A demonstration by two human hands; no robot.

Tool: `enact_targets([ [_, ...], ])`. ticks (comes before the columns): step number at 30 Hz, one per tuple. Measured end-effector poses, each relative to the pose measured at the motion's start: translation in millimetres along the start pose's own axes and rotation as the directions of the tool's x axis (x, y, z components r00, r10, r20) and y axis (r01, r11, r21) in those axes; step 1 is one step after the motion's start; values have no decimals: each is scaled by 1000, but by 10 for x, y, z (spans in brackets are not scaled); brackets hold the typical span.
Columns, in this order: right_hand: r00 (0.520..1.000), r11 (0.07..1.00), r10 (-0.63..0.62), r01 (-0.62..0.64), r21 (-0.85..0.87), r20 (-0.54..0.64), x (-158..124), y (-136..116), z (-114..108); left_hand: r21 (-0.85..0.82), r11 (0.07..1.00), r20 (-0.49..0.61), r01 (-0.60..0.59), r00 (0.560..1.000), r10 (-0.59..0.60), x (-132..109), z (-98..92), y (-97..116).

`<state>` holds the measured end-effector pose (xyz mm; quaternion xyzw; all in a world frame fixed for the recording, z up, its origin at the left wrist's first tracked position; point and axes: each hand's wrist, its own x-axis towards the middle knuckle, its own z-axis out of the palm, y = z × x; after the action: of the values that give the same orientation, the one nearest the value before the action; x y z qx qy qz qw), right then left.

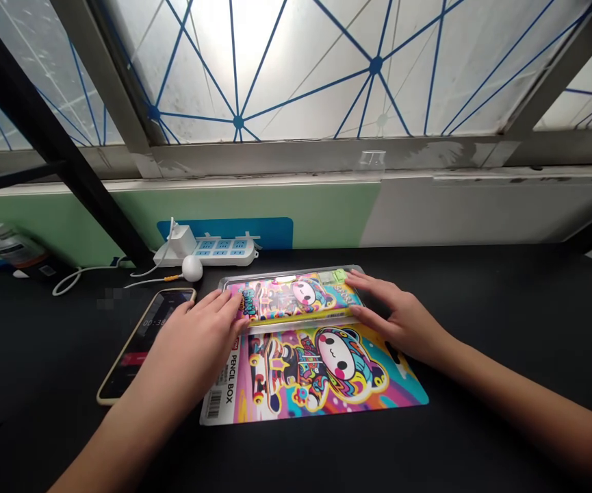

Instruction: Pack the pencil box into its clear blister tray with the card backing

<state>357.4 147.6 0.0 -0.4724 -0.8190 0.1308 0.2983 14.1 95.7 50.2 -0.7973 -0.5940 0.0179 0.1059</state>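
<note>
A colourful cartoon-printed pencil box (pixel 290 298) lies in a clear plastic blister tray (pixel 290 272), above a printed card backing marked "PENCIL BOX" (pixel 316 373). My left hand (pixel 198 335) grips the box's left end, with its fingers over the edge. My right hand (pixel 393 315) holds the right end, with the thumb along the front edge and the fingers on top. A smartphone (pixel 142 342) lies just left of my left hand, and my left wrist hides part of it.
A white power strip (pixel 213 250) and a round white plug (pixel 191 268) with cables sit behind the phone. A pill bottle (pixel 11 246) stands far left. A dark diagonal bar (pixel 54 144) crosses the left of the view, in front of the window. The black desk (pixel 506 329) reaches right.
</note>
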Motion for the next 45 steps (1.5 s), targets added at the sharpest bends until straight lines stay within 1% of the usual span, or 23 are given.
enact_targets([
  [3, 995, 994, -91, 93, -63, 40, -13, -29, 16, -2, 999, -45, -32, 998, 32, 5, 20, 7],
  [5, 989, 980, -146, 149, -132, 35, -29, -65, 9, -26, 998, -115, -58, 992, 55, 19, 46, 28],
  [7, 969, 952, -246, 243, -185, 6, -58, -130, -14, -73, 992, -199, -99, 977, 82, 37, 78, 65],
  [8, 949, 932, -315, 307, -194, -12, -79, -178, -27, -97, 987, -237, -125, 966, 99, 47, 95, 89],
  [10, 885, 873, -465, 455, -175, -17, -136, -307, -43, -138, 975, -285, -177, 949, 132, 66, 134, 145],
  [12, 817, 810, -576, 575, -112, 30, -204, -462, -32, -168, 964, -290, -208, 945, 153, 88, 181, 204],
  [13, 796, 792, -601, 606, -75, 74, -237, -539, -15, -180, 961, -278, -212, 948, 157, 100, 206, 234],
  [15, 785, 802, -585, 597, 3, 201, -286, -671, 30, -191, 960, -239, -205, 958, 157, 126, 255, 284],
  [17, 787, 853, -506, 518, 66, 354, -306, -758, 65, -185, 965, -195, -186, 969, 150, 151, 294, 316],
  [19, 766, 905, -406, 413, 103, 498, -302, -800, 71, -176, 970, -158, -168, 977, 141, 172, 315, 321],
  [21, 741, 939, -327, 327, 110, 587, -294, -815, 48, -175, 973, -130, -153, 983, 131, 186, 316, 301],
  [22, 737, 948, -302, 298, 110, 605, -295, -817, 32, -178, 973, -121, -145, 985, 125, 191, 311, 284],
  [23, 737, 951, -296, 285, 118, 607, -300, -819, 15, -180, 974, -116, -136, 986, 117, 195, 304, 265],
  [25, 753, 945, -324, 290, 153, 573, -317, -820, -9, -184, 976, -112, -118, 989, 99, 201, 284, 225],
  [28, 797, 930, -366, 319, 180, 481, -330, -806, -6, -185, 978, -112, -101, 990, 81, 213, 251, 179],
  [30, 845, 942, -336, 308, 134, 417, -316, -778, 21, -180, 978, -120, -100, 990, 79, 222, 234, 165],
  [32, 895, 960, -277, 276, 54, 351, -290, -740, 57, -182, 979, -133, -96, 988, 72, 232, 226, 162],
  [35, 943, 976, -182, 207, -64, 279, -264, -702, 100, -196, 978, -143, -70, 989, 42, 247, 233, 167],
  [39, 967, 975, -82, 129, -183, 242, -275, -723, 118, -177, 983, -128, -54, 991, 32, 264, 250, 171],
  [42, 972, 962, -61, 119, -248, 228, -287, -751, 118, -158, 985, -99, -65, 994, 50, 270, 256, 166],
  [45, 974, 962, -62, 116, -246, 217, -297, -755, 107, -187, 980, -84, -72, 995, 57, 270, 255, 149],
])
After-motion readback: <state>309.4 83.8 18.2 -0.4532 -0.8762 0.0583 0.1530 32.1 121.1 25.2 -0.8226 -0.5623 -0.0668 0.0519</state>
